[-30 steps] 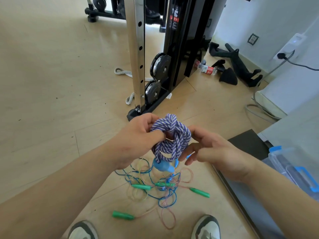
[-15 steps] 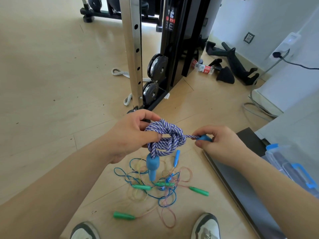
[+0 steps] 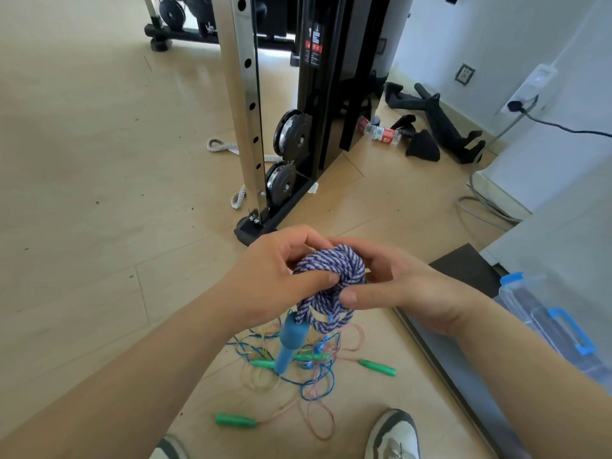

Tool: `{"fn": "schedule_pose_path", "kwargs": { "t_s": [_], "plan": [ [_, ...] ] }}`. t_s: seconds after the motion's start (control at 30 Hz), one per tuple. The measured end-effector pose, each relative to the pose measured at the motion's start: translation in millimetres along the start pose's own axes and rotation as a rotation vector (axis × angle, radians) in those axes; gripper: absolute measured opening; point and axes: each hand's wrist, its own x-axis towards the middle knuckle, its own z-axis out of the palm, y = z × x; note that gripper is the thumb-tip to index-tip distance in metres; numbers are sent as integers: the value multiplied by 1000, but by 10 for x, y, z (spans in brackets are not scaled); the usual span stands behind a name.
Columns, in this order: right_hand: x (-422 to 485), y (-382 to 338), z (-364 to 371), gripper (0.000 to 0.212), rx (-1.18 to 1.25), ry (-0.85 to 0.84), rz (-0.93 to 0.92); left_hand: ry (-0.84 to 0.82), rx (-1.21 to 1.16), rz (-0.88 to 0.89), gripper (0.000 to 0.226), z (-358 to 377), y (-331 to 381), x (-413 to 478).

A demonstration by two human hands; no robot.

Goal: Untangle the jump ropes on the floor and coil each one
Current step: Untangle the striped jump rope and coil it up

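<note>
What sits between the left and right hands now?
Head view: the coiled purple-and-white jump rope fills the gap, left hand and right hand both gripping it, its blue handle hanging below.

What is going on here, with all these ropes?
A person holds the striped rope, bunched into a coil, above the floor. The left hand grips one side with the thumb pressed on it, and the right hand holds the other side. Its blue handle hangs below the coil. On the floor, thin ropes with green handles lie tangled, not yet sorted.
</note>
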Motion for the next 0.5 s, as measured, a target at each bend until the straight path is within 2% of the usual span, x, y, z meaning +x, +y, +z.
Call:
{"fn": "schedule_pose_path", "kwargs": {
  "t_s": [0.07,0.2,0.33,0.4,0.5],
  "plan": [
    [9,-31,-3,47,63,38,-40,20,-21,34,23,39,34,47],
    [94,75,-141,25,-225,269,-73,19,-20,45,31,29,112,292],
    [217,126,-416,23,-324,457,-48,-215,-5,-28,52,5,233,722],
    [224,36,-547,29,-300,535,-41,-249,17,-35,59,3,390,918],
    [116,-301,-727,43,-223,594,-17,-270,-11,-12,57,-4,797,1084]
  ]
}}
